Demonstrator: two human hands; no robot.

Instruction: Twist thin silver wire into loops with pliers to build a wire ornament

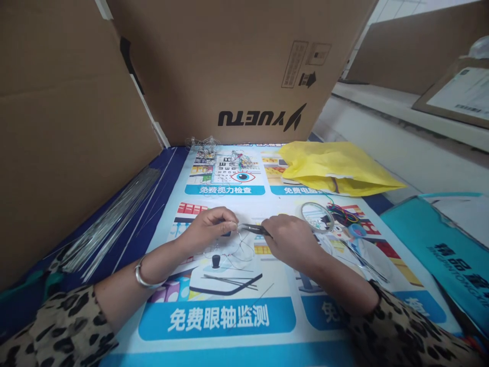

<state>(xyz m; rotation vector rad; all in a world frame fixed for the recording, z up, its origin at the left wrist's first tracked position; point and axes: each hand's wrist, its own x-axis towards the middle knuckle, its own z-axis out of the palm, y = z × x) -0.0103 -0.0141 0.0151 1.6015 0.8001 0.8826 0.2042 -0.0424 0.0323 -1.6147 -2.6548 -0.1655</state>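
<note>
My left hand (214, 227) is closed in a pinch on a thin wire (246, 251), which hangs below the fingertips in loose loops. Wrapped in my right hand (292, 239) is a pair of slim dark pliers (256, 230), pointing left. Their pale tip meets the wire right at my left fingertips; whether the jaws grip it is too small to tell. Under the hands lies a printed poster sheet (217, 318). A small black peg-like shape (216, 261) shows below the wire loops, and a few dark thin rods (229, 281) appear nearer me.
Straight wires (114, 224) lie bundled at left, and tangled wire pieces (208, 148) at the back. A tape roll (302, 214), coloured cords (346, 214) and a yellow bag (336, 163) are at right, beside a teal bag (446, 250). Cardboard (229, 61) walls the back and left.
</note>
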